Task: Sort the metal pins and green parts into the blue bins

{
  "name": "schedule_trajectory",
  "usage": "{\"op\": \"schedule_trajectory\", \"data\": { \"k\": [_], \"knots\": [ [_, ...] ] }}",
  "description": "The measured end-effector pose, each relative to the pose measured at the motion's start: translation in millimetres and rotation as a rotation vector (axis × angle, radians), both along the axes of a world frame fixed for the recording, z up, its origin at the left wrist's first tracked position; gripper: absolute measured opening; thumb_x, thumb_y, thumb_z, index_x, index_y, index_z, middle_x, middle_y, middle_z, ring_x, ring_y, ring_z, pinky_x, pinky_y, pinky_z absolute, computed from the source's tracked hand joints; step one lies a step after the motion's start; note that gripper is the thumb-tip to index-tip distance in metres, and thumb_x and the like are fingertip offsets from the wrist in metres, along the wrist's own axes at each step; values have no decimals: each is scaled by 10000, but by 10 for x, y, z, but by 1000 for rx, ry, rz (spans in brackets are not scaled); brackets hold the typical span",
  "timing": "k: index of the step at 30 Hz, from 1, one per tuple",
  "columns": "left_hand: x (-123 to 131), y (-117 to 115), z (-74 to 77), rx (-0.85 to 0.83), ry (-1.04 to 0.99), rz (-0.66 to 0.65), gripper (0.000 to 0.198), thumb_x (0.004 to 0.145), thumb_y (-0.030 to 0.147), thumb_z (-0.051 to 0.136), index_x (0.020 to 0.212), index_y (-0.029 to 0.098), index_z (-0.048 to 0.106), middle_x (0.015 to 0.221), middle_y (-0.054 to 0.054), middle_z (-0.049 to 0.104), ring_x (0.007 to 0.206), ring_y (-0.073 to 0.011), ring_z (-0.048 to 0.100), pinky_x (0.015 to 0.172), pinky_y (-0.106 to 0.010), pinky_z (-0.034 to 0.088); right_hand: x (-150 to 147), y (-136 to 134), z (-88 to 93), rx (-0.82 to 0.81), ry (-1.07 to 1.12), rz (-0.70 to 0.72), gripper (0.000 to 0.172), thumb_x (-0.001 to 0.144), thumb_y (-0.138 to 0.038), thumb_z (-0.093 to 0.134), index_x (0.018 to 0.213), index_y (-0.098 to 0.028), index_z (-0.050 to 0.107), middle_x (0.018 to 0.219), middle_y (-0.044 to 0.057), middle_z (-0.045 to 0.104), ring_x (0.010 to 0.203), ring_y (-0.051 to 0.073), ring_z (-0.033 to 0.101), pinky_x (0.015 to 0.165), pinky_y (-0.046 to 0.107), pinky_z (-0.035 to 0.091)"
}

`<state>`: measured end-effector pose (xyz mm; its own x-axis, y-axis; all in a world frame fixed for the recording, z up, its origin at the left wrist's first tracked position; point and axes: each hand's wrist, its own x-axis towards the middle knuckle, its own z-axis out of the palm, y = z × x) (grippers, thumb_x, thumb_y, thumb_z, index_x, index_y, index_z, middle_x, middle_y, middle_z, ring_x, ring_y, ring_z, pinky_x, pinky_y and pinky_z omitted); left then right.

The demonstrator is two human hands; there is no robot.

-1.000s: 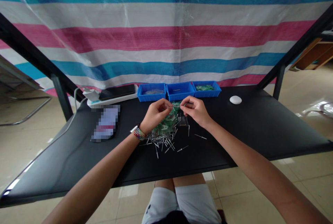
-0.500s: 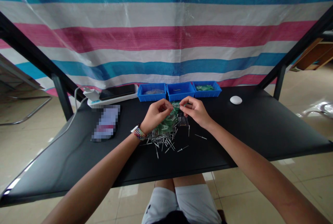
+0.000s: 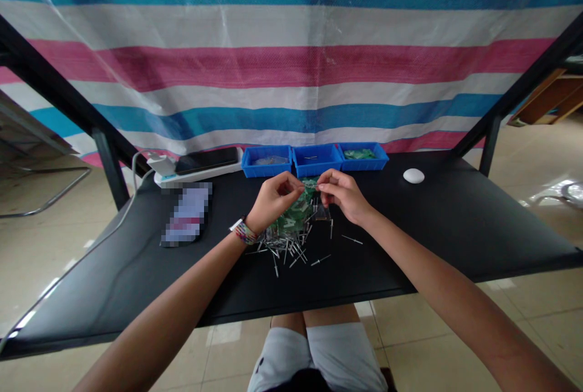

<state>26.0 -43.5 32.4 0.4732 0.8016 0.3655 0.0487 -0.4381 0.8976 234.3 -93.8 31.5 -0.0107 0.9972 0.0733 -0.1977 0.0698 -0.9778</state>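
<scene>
My left hand (image 3: pixel 273 199) and my right hand (image 3: pixel 342 194) meet above the middle of the black table (image 3: pixel 455 222). Both are pinched on one small green piece (image 3: pixel 310 183) held between their fingertips. Below them lies a heap of green pieces (image 3: pixel 294 217) mixed with several thin metal pins (image 3: pixel 291 250). A few loose pins lie to the right of the heap. A beaded band circles my left wrist.
Three blue trays (image 3: pixel 316 160) stand in a row behind my hands. A power strip with a dark phone (image 3: pixel 200 164) lies at the back left, a blurred flat object (image 3: pixel 186 214) in front of it. A white round object (image 3: pixel 413 175) sits at the right. A striped tarp hangs behind.
Almost nothing has changed. My fingers have shifted slightly on the small green piece while both hands stay in place.
</scene>
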Motion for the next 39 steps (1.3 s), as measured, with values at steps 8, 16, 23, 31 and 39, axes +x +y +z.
{"op": "schedule_trajectory", "data": {
  "k": [8,16,23,31,39],
  "knots": [
    [0,19,-25,-6,0,-22,199,917,354,764,924,166,700,784,-23,650,688,-124,588,618,-231,460,28,13,12,28,26,-22,225,733,-327,839,802,-206,663,656,-44,610,541,117,577,491,235,495],
    [-6,36,7,-55,-12,-20,151,916,319,721,922,175,674,754,-3,634,665,-135,627,589,-235,479,188,441,-118,158,-141,-359,334,754,-436,817,989,-206,752,973,35,760,518,105,595,484,262,512],
    [-17,17,24,-65,-23,-30,89,892,265,680,911,178,673,760,-2,647,663,-138,635,578,-233,477,449,444,-198,257,-543,-367,187,860,-356,669,889,-196,761,804,19,713,516,133,582,514,273,436],
    [-9,14,18,-65,6,-41,94,891,258,665,926,171,674,757,-9,654,664,-138,634,579,-235,472,420,246,-165,435,-1177,-124,144,852,-274,782,986,-223,762,1023,64,705,922,235,656,820,347,501],
    [-21,17,21,-85,4,-33,140,919,321,662,923,182,669,752,-13,654,670,-153,631,581,-247,474,355,141,-94,445,-1289,-248,135,887,-139,648,942,-229,733,969,60,710,839,224,646,738,326,459]
  ]
}}
